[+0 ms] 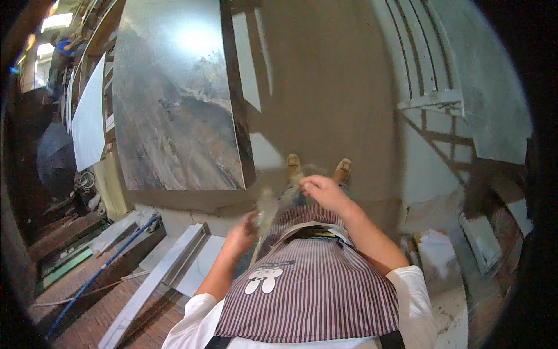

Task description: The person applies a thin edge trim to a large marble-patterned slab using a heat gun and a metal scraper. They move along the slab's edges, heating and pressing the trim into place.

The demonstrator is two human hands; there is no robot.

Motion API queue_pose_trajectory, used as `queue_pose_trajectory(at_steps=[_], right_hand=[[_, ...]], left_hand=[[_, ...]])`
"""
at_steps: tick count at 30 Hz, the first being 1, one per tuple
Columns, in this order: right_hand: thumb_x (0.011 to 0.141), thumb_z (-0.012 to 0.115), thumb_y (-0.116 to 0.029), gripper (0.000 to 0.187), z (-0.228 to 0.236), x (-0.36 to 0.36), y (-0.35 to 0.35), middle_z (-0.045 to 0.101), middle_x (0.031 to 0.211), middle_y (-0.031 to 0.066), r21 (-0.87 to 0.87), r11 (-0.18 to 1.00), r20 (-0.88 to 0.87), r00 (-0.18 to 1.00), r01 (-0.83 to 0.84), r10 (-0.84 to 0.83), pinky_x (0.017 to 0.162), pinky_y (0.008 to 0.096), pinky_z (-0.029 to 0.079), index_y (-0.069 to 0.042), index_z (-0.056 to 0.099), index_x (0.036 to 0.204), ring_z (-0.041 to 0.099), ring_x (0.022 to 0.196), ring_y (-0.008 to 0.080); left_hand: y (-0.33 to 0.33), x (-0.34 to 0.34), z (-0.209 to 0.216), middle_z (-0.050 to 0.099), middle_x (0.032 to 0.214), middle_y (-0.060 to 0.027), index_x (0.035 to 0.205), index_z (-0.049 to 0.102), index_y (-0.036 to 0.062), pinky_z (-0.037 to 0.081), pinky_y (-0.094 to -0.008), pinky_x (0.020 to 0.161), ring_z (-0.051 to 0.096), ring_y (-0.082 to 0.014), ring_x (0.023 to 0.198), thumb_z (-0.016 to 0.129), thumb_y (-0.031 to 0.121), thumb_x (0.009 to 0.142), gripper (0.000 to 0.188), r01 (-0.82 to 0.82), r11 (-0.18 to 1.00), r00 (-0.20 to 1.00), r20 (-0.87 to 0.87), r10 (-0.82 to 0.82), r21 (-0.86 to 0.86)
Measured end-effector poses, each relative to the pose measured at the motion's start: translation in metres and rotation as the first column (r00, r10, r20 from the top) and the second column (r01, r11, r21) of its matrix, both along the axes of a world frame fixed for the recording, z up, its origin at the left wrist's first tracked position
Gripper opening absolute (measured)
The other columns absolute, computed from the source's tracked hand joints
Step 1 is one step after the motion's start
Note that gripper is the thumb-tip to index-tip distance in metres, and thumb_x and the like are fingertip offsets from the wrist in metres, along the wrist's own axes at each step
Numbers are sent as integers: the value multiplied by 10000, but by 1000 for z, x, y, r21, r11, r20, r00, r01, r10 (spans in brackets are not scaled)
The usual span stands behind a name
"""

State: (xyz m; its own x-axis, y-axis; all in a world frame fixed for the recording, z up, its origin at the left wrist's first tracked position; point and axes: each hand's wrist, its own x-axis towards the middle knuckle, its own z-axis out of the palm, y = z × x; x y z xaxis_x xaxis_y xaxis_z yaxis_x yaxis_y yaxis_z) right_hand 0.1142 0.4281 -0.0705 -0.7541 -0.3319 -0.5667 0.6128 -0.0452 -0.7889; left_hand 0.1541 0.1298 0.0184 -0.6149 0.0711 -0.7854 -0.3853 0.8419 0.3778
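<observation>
Just in front of the striped apron (314, 273), both my hands are raised at waist height. My left hand (241, 234) is curled closed by a clear, pale, thin piece (267, 206) that looks like plastic film or tape; motion smears it. My right hand (323, 193) is pinched closed at the other side, and the see-through stuff seems to run across to its fingertips. What kind of thing it is, I cannot make out. A large slab (174, 116) with grey and brown stone-like veining lies ahead to the left, apart from both hands.
White panels (90, 122) lean left of the slab. At lower left lie a blue pole (102, 270) and a long white profile (154, 285). On the right stand a slatted rack (430, 102) and pale boards (482, 238). A person (67, 43) is at far upper left.
</observation>
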Motion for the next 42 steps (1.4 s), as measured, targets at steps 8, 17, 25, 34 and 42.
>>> queue_pose_trajectory(at_steps=[8, 17, 25, 34, 42], right_hand=[[990, 508, -283, 362, 25, -89, -105, 650, 1067, 34, -583, 557, 580, 783, 592, -225, 806, 273, 467, -37, 580, 1245, 591, 934, 132], [963, 485, -153, 305, 45, -90, -94, 644, 1106, 13, -381, 760, 464, 820, 527, -336, 808, 269, 494, -42, 591, 1226, 604, 964, 111], [953, 604, -254, 330, 36, -112, -98, 663, 1066, 30, -531, 564, 505, 770, 633, -390, 815, 277, 488, -39, 608, 1203, 618, 933, 115], [893, 691, -355, 411, 28, -117, -116, 665, 1034, 29, -642, 475, 590, 783, 602, -196, 805, 310, 501, -74, 591, 1176, 624, 934, 145], [859, 727, -391, 401, 27, -70, -117, 624, 971, -68, -605, 591, 574, 807, 533, -140, 689, 245, 349, -170, 591, 1164, 524, 861, 63]], left_hand=[[-36, -29, -1, 625, 1163, -249, 1320, 485, 11, 483, -379, 879, 637, -324, 1049, 599, 153, 887, 470, 55, 993, 998, -22, -58, -107], [-33, -40, 4, 563, 1275, -210, 1361, 433, -34, 458, -332, 923, 571, -222, 1130, 605, 85, 912, 495, 34, 999, 985, 169, -35, 6], [-22, -42, 5, 619, 1178, -203, 1353, 440, -15, 463, -333, 906, 586, -223, 1077, 595, 100, 925, 470, 13, 1000, 981, 193, -17, 22], [-39, -29, -17, 616, 1198, -240, 1328, 485, -2, 484, -369, 900, 622, -308, 1089, 626, 107, 877, 485, 69, 998, 973, 219, -69, 6], [-50, -29, -33, 615, 1189, -254, 1301, 507, -3, 465, -378, 937, 599, -356, 1129, 621, 135, 880, 457, 184, 982, 968, 166, -188, 43]])
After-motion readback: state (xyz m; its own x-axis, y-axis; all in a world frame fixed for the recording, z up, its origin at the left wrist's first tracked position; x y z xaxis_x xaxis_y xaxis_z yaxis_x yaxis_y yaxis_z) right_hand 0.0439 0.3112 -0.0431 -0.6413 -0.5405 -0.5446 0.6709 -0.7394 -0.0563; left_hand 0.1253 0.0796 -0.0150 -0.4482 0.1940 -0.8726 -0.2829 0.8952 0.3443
